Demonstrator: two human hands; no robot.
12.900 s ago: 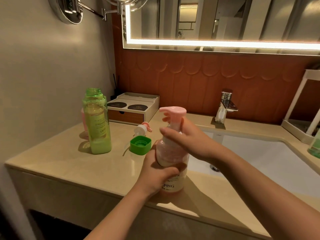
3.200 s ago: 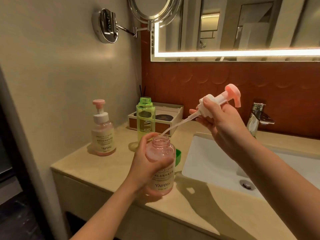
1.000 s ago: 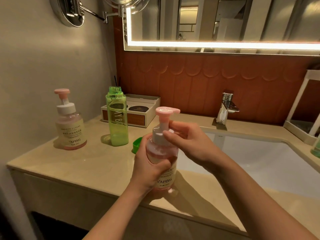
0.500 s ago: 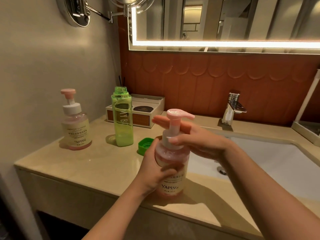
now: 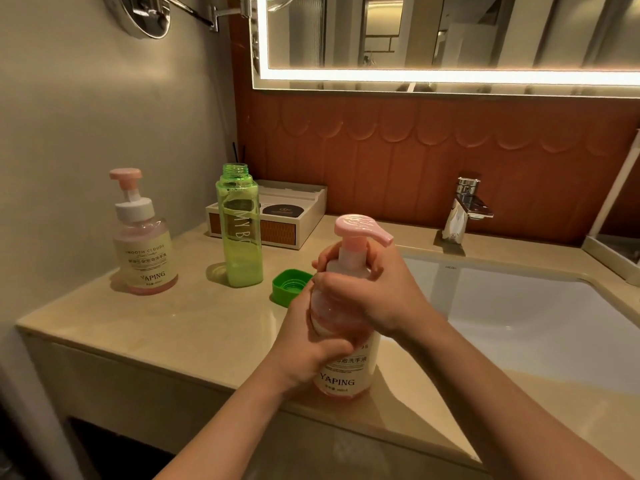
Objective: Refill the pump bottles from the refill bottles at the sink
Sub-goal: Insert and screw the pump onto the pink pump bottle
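From the head camera, a clear plastic pump bottle [image 5: 346, 370] of pink liquid, with a white YAPING label and a pink pump head [image 5: 360, 230], stands upright near the front edge of the beige stone countertop [image 5: 173, 327], just left of the white sink basin [image 5: 536, 323]. The left hand [image 5: 308, 344] wraps its fingers round the bottle's body from the left and grips it. The right hand [image 5: 375, 292] comes from the right with its fingers curled tight round the white collar below the pump head, whose nozzle points right, toward the basin.

A green screw cap [image 5: 289, 285] lies open side up on the countertop just behind the left hand. Farther left stands a tall green translucent refill bottle [image 5: 239, 233], uncapped and upright. Near the countertop's left edge, by the wall, stands a second pump bottle [image 5: 145, 244] of the same kind, its pump fitted. A white and brown amenity box [image 5: 298, 218] sits against the back wall behind the green bottle. A chrome faucet [image 5: 464, 213] rises at the basin's back edge, and a lit mirror [image 5: 450, 32] hangs above.
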